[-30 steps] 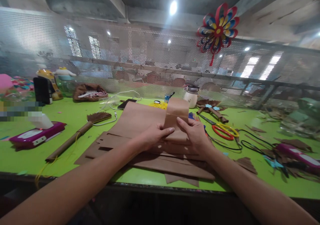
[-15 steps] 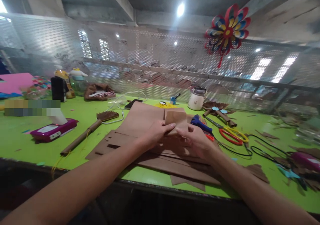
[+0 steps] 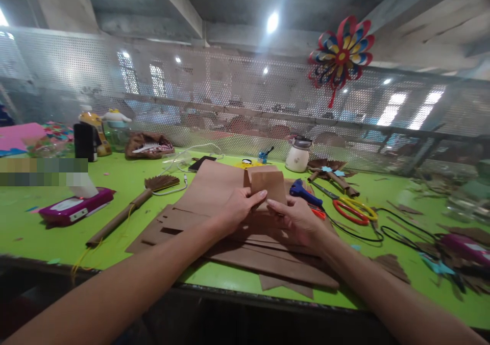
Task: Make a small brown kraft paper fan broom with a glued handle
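Note:
Between my two hands stands a small folded piece of brown paper (image 3: 268,184). My left hand (image 3: 240,207) pinches its left lower part, thumb on the near face. At its right lower edge my right hand (image 3: 296,215) grips it with the thumb in front; the fingertips behind are hidden. Under both hands lie larger sheets of brown kraft paper (image 3: 218,181), stacked and partly cut with slots. Just right of the paper rests a blue glue gun (image 3: 306,193), and beyond it scissors (image 3: 350,211) with red and yellow handles.
On the green table (image 3: 126,192) a rolled paper stick with a fringed end (image 3: 126,215) lies at left, near a purple box (image 3: 78,207). A white jar (image 3: 298,153) stands at the back. Black cable (image 3: 398,232) and paper scraps (image 3: 390,268) spread at right.
My right thumb has moved slightly left and up onto the front of the small paper piece. The piece sits more upright. The whole view has shifted a little.

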`<state>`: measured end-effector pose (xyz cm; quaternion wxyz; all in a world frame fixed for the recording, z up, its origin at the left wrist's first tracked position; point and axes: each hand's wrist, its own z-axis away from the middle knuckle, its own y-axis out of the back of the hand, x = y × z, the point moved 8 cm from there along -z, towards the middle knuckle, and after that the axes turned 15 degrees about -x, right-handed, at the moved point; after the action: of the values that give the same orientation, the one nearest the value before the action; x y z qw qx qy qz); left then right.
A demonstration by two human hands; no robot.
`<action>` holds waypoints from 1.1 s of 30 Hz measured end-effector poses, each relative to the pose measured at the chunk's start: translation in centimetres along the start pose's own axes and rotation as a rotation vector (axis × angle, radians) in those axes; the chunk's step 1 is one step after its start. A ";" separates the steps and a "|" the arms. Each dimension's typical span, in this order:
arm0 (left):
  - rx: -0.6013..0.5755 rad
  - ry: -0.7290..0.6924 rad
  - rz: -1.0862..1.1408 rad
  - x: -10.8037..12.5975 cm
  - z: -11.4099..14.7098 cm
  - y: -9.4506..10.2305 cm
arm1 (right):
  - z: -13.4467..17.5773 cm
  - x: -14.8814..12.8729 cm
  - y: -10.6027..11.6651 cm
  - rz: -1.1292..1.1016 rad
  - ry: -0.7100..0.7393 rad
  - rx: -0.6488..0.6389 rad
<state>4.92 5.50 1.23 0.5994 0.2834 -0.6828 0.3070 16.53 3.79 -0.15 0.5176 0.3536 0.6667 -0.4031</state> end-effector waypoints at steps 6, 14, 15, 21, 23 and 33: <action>-0.013 -0.025 0.044 -0.1 -0.2 0.1 | 0.2 -0.9 0.1 0.125 0.037 0.037; -0.160 0.062 -0.008 -1.3 -0.7 -0.2 | 0.2 -1.1 0.8 0.193 0.068 0.075; -0.174 0.074 -0.017 -1.5 -0.8 -0.2 | 0.2 -1.2 0.8 0.217 0.071 0.083; -0.201 0.108 -0.057 -1.7 -0.7 -0.1 | 0.4 -1.9 0.6 0.266 0.077 0.108; -0.209 0.109 -0.075 -1.5 -0.6 -0.2 | 0.4 -1.9 0.6 0.270 0.064 0.102; -0.220 0.146 -0.038 -1.7 -0.4 -0.2 | 0.4 -1.8 1.0 0.293 0.066 0.106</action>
<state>5.58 5.71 -0.37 0.6808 0.2055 -0.6612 0.2387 17.94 3.71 1.39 0.5294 0.4869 0.6025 -0.3460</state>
